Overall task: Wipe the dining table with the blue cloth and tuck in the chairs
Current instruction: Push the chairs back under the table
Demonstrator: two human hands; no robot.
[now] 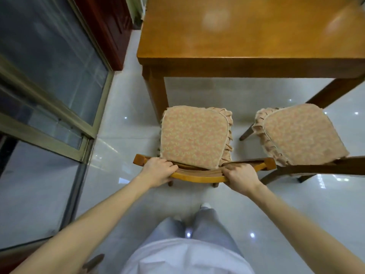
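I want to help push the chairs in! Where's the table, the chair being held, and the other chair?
table [256, 36], head view, on its bare wooden top.
held chair [194, 135], head view, middle of its seat cushion.
other chair [300, 133], head view, middle of its seat cushion.

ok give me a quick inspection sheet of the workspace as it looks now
surface: dining table, glossy wooden top; only light reflections show on the part in view
job's things: near chair, cushioned seat wholly in front of the table edge, not tucked in; second chair to its right, turned at an angle, also out; blue cloth not seen
clutter: nothing seen
grippers: left hand and right hand each grip the near chair's top rail, one toward each end
cables: nothing seen
surroundings: shiny pale tiled floor; glass door on the left; dark red cabinet beyond it
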